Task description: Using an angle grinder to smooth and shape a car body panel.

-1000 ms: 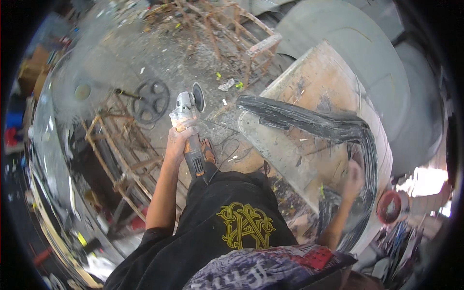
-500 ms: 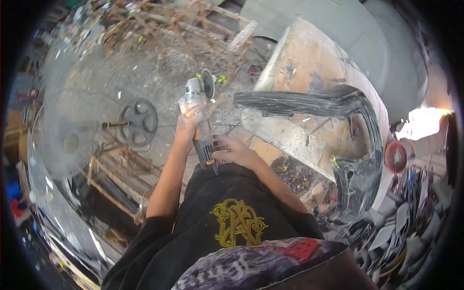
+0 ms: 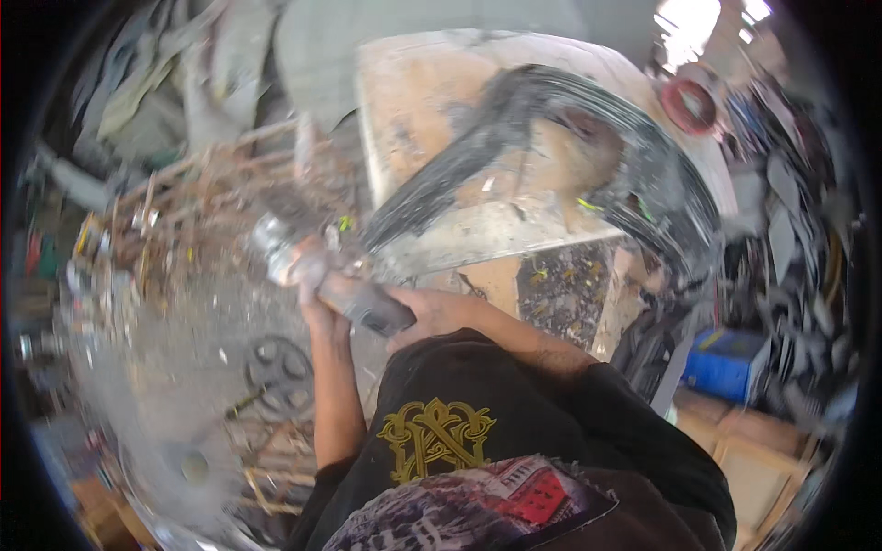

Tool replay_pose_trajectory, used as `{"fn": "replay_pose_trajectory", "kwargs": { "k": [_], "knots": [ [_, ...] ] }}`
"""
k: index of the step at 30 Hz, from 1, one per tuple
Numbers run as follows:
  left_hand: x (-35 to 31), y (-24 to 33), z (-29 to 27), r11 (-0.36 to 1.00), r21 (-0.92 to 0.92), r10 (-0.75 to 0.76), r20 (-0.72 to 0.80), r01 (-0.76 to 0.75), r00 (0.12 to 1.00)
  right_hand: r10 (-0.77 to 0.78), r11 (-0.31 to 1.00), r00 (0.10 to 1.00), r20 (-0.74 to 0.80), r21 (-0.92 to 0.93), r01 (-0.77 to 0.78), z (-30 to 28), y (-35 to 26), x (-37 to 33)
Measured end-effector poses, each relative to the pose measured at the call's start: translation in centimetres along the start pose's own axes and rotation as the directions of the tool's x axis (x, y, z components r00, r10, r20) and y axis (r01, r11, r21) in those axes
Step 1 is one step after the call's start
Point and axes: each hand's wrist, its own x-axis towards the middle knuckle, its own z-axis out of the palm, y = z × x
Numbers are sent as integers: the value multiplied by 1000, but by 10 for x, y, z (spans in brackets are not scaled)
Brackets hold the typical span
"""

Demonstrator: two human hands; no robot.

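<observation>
An angle grinder, grey with an orange part and a metal head, is held out in front of my body, smeared by motion. My left hand is closed around its front part, behind the head. At the rear end of the body, my right hand wraps the housing, its fingers mostly hidden. The grinder's disc is too blurred to make out. Just beyond, a large black curved moulded piece with pale streaks rests on a worn, light-coloured board; its near-left end comes close to the grinder.
Rusty metal frames stand at the far left. A fan and a dark spoked wheel are at the lower left. On the right are a red round object, a blue box and piled grey scraps.
My view has turned to the right. The grinder has tilted, its head pointing farther left, and its rear now lies against my right hand. The black piece appears nearer the middle.
</observation>
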Motion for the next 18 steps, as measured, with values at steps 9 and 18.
{"fn": "replay_pose_trajectory", "kwargs": {
  "k": [9,18],
  "knots": [
    [27,-52,12,963,-246,-50,246,112,968,-281,942,948,-151,-234,241,-21,28,-63],
    [7,-92,77,968,-220,-50,287,117,957,-409,910,912,-42,-98,403,-77,51,-111]
  ]
}}
